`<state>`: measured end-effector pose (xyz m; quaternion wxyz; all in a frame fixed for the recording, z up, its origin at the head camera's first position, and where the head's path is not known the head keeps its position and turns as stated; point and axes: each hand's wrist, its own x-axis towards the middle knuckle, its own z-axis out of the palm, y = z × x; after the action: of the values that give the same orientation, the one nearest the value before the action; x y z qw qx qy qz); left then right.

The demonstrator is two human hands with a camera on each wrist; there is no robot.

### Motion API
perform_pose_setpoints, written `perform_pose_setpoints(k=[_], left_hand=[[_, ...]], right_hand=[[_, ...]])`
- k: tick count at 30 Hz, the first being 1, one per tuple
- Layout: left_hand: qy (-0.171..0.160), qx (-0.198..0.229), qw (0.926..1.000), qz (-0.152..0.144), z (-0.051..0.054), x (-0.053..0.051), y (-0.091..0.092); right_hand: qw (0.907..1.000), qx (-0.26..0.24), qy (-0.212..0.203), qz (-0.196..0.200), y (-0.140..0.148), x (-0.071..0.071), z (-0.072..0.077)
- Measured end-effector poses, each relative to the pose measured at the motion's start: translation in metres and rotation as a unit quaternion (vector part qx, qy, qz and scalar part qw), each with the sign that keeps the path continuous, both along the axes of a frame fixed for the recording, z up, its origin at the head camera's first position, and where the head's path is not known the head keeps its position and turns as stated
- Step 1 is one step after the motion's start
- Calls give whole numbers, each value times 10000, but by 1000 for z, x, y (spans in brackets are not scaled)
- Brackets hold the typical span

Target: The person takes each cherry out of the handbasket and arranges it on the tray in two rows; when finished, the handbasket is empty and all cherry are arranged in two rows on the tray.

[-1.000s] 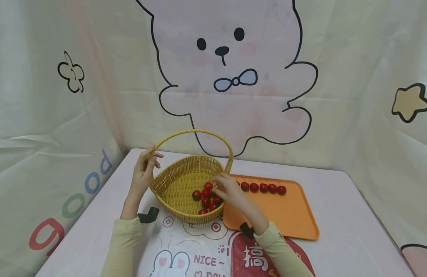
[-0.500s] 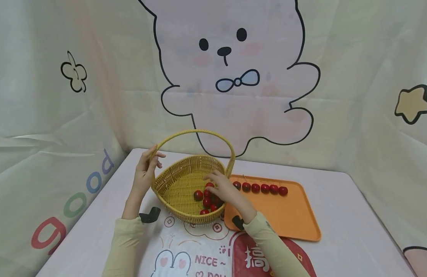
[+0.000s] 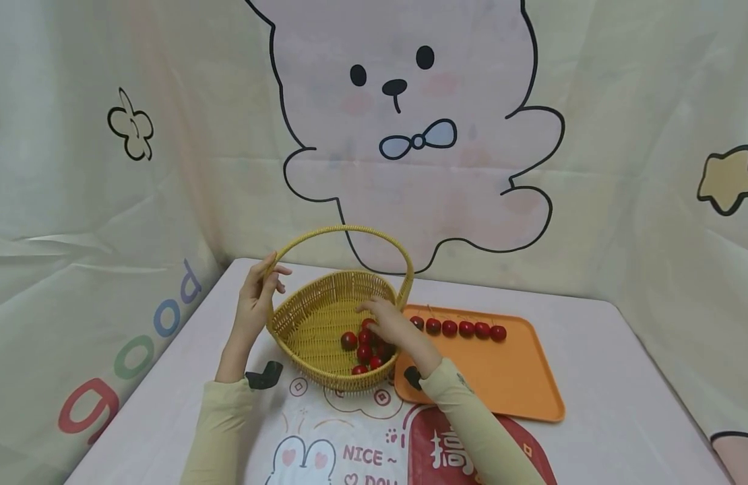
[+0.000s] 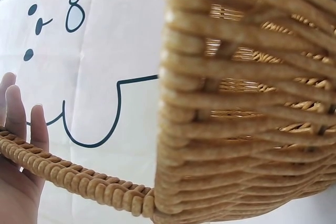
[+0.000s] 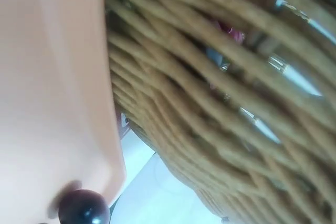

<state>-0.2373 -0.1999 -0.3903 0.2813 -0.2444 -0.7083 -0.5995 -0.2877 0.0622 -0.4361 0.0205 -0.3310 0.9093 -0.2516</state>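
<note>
A yellow woven basket (image 3: 313, 316) with a tall arched handle stands on the table, dark red cherries (image 3: 349, 341) gathered in its right part. At the left foot of the handle, my left hand (image 3: 255, 286) holds on; the left wrist view shows the handle (image 4: 79, 179) crossing in front of its fingers (image 4: 38, 124). My right hand (image 3: 391, 325) reaches over the basket's right rim, its fingers spread above the cherries and partly hiding them. No cherry shows lifted in it. In the right wrist view only the basket's wall (image 5: 210, 98) shows, not the fingers.
An orange tray (image 3: 501, 377) lies to the right of the basket, with a row of several cherries (image 3: 466, 329) along its far edge. A printed mat (image 3: 362, 438) lies in front. A drawn curtain (image 3: 459, 202) hangs behind the table.
My right hand has moved left and further into the basket, over the cherries. The left hand keeps its place on the handle. The head view has shifted slightly.
</note>
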Motion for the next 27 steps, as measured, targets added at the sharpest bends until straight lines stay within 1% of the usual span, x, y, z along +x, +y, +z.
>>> perform_pose_setpoints(k=[7,13,14,20,21,23,27], left_hand=[[108,7,9999,-66,0,-1,0],[116,-78,9999,-4,1,0,0],[115,-74,9999,5,1,0,0],[54,-63,10000,36,2,0,0],[41,-77,10000,45,2,0,0],[30,-91,9999,52,1,1,0],[22,-91,9999,47,1,1,0]], right_hand=[[9993,281,-111,-201,-6,-2,0],[9985,436,-173,-266,-8,-2,-2],[9990,391,-85,-188,-6,-8,-10],[9985,415,-252,-256,-7,-12,-14],[9975,490,-366,-347,-9,-7,-7],[9971,521,-402,-378,-9,-6,-7],[9972,553,-346,-373,-10,-4,-7]])
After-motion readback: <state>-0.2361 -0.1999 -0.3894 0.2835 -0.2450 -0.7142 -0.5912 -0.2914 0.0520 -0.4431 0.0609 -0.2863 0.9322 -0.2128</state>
